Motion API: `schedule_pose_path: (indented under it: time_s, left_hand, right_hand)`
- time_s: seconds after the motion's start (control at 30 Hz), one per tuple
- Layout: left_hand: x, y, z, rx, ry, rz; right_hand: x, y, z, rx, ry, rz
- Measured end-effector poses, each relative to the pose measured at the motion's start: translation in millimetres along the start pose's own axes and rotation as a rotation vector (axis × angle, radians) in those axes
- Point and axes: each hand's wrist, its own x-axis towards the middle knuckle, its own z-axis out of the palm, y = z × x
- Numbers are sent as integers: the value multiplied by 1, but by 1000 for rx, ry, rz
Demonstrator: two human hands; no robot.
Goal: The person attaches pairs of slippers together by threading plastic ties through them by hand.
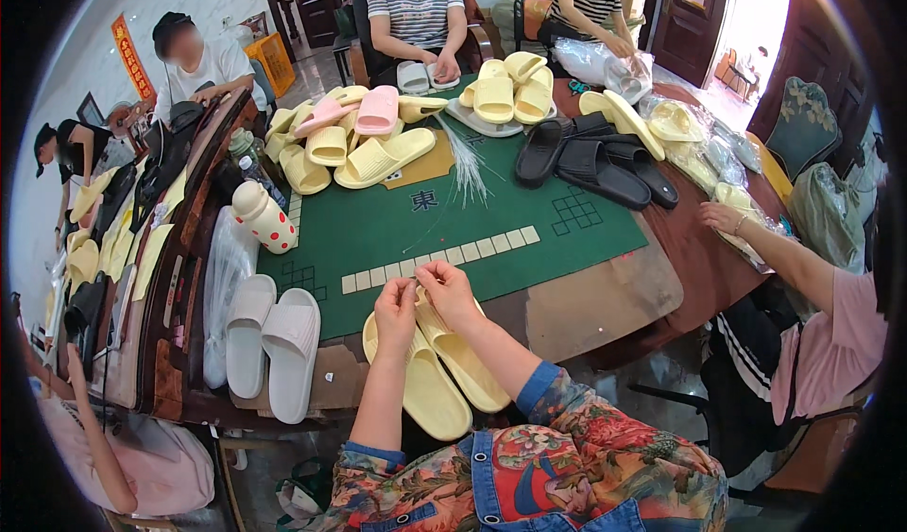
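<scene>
My left hand point(397, 311) and my right hand point(448, 291) meet at the fingertips, both pinched closed. What they pinch, if anything, is too small to make out. Beneath them lies a pair of pale yellow slippers, the left slipper point(436, 398) and the right slipper point(477, 367), toes partly hidden by my hands. Beyond my hands, a bundle of thin white plastic strands point(467, 168) fans out on the green mat point(378, 234). A pair of white slippers point(292, 343) rests to my left.
Yellow and pink slippers point(351, 133) are piled at far left, black slippers point(605, 168) at right. A polka-dot bottle point(265, 217) stands by the table's left edge. Bagged slippers point(675, 122) lie near a co-worker's hand point(723, 216). Other people sit around the tables.
</scene>
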Motion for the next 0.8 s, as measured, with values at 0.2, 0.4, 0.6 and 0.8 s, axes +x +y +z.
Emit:
schedule_pose_path:
  time_s: [0.2,0.4,0.6,0.8]
  left_hand:
    - [-2,7,2,-42,29,-76]
    - [-1,6,0,27,-25,-56]
    - [-2,3,0,43,7,-19]
    - [-2,11,4,22,15,-85]
  right_hand:
    - [2,1,-1,151,79,31]
    - [4,11,0,-231,12,-161]
    - [0,2,0,-326,16,-112]
    - [1,4,-2,-198,86,-87]
